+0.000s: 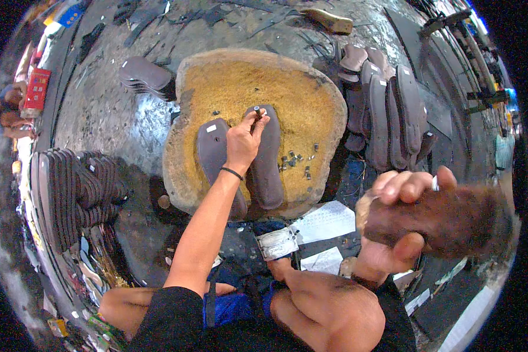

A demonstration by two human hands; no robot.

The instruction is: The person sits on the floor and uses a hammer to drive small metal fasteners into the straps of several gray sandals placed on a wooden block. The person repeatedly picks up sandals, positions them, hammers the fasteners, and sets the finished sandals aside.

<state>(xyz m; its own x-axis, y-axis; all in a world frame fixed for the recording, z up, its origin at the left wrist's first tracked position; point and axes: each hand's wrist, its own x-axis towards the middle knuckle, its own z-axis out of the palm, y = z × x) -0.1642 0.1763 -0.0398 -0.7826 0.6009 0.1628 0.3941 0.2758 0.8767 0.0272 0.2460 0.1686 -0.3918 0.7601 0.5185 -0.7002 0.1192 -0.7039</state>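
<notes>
Two dark brown shoe soles lie side by side on a round wooden block (188, 70). The left sole (212, 146) has a white label and a small hole near its far end. My left hand (245, 136) is closed round a short metal punch (257, 110), held upright over the far end of the right sole (266, 170). Raised close to the camera at the right, my right hand (387, 234) grips a thick brown wooden club (446, 223), blurred at its outer end. Several small dark plugs (291, 158) lie on the block right of the soles.
Stacked brown soles stand at the left (70, 188), far left (146, 76) and right of the block (387, 111). White sheets (328, 222) lie by my foot. A pale last-shaped piece (328, 21) lies at the far edge. Another person's hand (19, 126) shows far left.
</notes>
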